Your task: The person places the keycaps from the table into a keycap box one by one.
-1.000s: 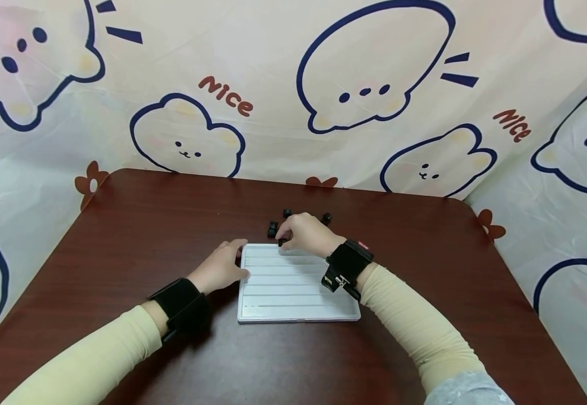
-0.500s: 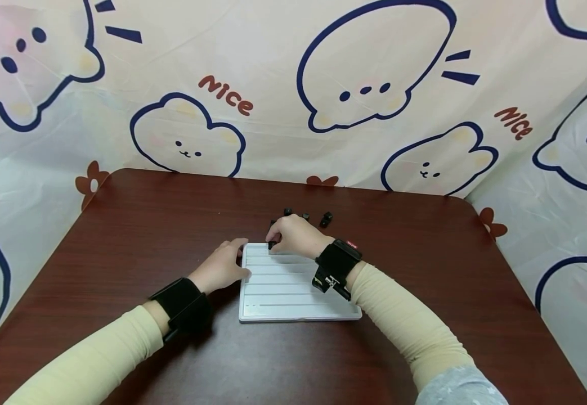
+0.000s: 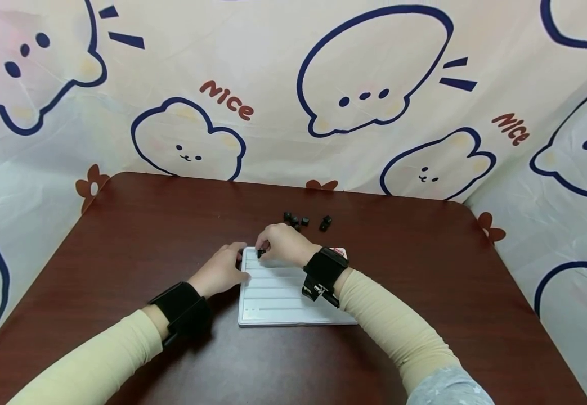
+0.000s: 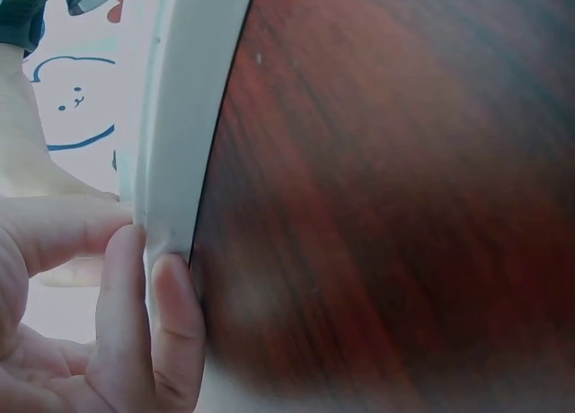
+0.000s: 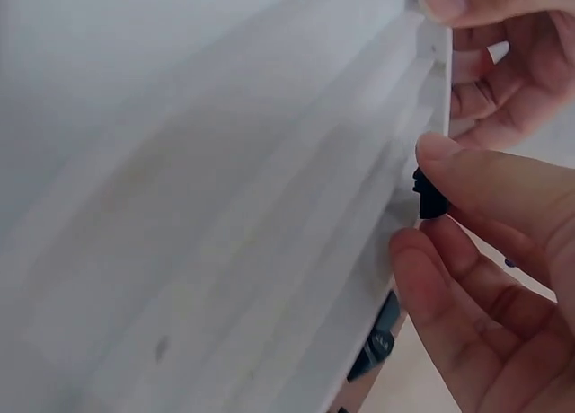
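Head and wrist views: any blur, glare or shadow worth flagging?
Head view: mostly sharp, soft glare on the near part of the table, dark shadow beside the left wrist strap; left wrist view: table grain soft and smeary; right wrist view: tray hazy and low in contrast, the held black piece reads more crisply.

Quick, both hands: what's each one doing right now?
Left hand: holding the left edge of the white tray.
Right hand: pinching a small black piece at the tray's far-left corner.
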Demonstrator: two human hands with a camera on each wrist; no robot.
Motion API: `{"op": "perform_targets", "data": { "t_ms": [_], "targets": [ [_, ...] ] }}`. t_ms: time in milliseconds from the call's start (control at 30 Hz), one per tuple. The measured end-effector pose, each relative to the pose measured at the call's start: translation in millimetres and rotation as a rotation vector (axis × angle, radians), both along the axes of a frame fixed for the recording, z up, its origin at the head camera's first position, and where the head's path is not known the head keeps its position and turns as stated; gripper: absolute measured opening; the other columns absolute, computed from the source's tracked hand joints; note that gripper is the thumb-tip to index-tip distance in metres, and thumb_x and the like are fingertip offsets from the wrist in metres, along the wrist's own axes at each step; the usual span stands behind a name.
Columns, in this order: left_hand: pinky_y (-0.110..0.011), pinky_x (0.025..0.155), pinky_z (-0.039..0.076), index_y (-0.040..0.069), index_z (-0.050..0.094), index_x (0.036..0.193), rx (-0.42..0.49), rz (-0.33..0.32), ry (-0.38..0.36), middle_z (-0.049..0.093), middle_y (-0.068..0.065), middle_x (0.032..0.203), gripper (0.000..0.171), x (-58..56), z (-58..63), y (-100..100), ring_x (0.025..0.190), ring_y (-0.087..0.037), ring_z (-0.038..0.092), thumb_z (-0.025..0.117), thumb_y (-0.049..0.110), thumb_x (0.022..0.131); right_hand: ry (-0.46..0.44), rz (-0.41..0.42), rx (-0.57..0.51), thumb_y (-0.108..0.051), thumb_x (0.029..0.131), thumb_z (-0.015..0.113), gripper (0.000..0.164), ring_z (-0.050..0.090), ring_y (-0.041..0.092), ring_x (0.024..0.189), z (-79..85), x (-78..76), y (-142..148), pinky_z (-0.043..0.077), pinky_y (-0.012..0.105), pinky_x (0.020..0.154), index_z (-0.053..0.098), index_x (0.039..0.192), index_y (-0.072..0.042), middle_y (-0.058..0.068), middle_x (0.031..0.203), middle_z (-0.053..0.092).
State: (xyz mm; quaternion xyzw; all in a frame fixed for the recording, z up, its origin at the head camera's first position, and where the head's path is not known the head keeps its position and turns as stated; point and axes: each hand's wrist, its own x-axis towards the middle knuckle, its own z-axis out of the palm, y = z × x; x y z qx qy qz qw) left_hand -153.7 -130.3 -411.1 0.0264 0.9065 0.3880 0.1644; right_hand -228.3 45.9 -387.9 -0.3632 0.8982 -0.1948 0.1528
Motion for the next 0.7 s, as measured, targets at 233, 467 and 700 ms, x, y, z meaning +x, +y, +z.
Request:
{"op": "perform_targets", "data": {
  "t_ms": [233, 467, 700],
  "targets": [
    [-0.044, 0.090, 0.050, -0.005, 0.037, 0.153, 0.013, -0.006, 0.009, 0.054, -0.024, 0.132, 0.074, 0.7, -1.7, -1.8, 0.119, -0.034, 0.056, 0.075, 0.006, 0.091, 0.011, 0.025, 0.000, -0.006, 0.088, 0.081, 0.021, 0.062, 0.018, 0.094, -5.3, 1.7, -5.7, 0.051, 0.030, 0.083, 0.077, 0.109, -0.006, 0.006, 0.106, 0.068],
    [-0.046, 0.092, 0.050, -0.006, 0.037, 0.153, 0.013, -0.010, 0.007, 0.055, -0.024, 0.132, 0.074, 0.6, -2.3, -0.8, 0.120, -0.034, 0.055, 0.075, 0.007, 0.090, 0.010, 0.019, -0.005, -0.004, 0.087, 0.081, 0.021, 0.063, 0.020, 0.096, -4.3, 3.6, -9.1, 0.052, 0.030, 0.084, 0.077, 0.108, -0.006, 0.006, 0.107, 0.067],
    [-0.047, 0.093, 0.049, -0.006, 0.038, 0.152, 0.015, -0.014, 0.010, 0.055, -0.024, 0.130, 0.074, 0.4, -0.6, -2.2, 0.119, -0.035, 0.054, 0.075, 0.006, 0.090, 0.037, 0.024, 0.015, -0.006, 0.088, 0.081, 0.020, 0.061, 0.020, 0.095, -2.5, 3.6, -15.2, 0.051, 0.031, 0.083, 0.076, 0.108, -0.006, 0.006, 0.105, 0.066]
  ]
}}
